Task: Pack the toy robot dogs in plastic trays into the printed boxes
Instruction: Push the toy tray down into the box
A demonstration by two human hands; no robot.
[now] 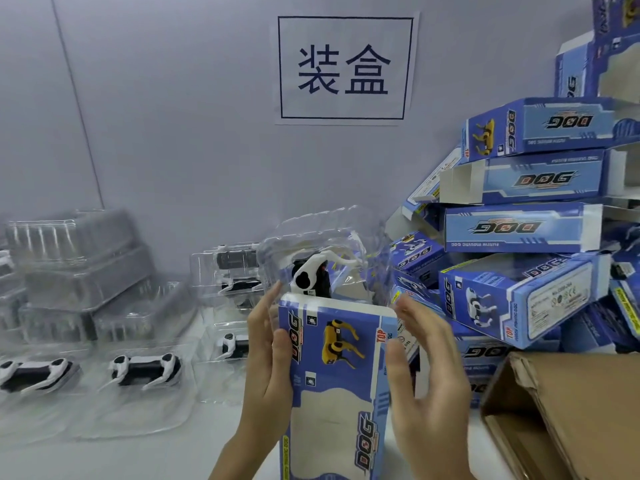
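A blue printed box (332, 382) with a yellow dog picture stands upright in front of me. A clear plastic tray (322, 244) sticks out of its open top, with a black-and-white toy robot dog (310, 277) inside. My left hand (268, 355) grips the box's left side, fingertips reaching up to the tray. My right hand (424, 362) lies against the right side of the box with its fingers spread and relaxed. More toy dogs in trays (143, 370) lie on the table to the left.
A heap of blue printed boxes (526, 230) rises at the right. A brown cardboard carton (561, 414) stands open at the bottom right. Stacked empty clear trays (79, 258) sit at the far left. A paper sign (344, 67) hangs on the wall.
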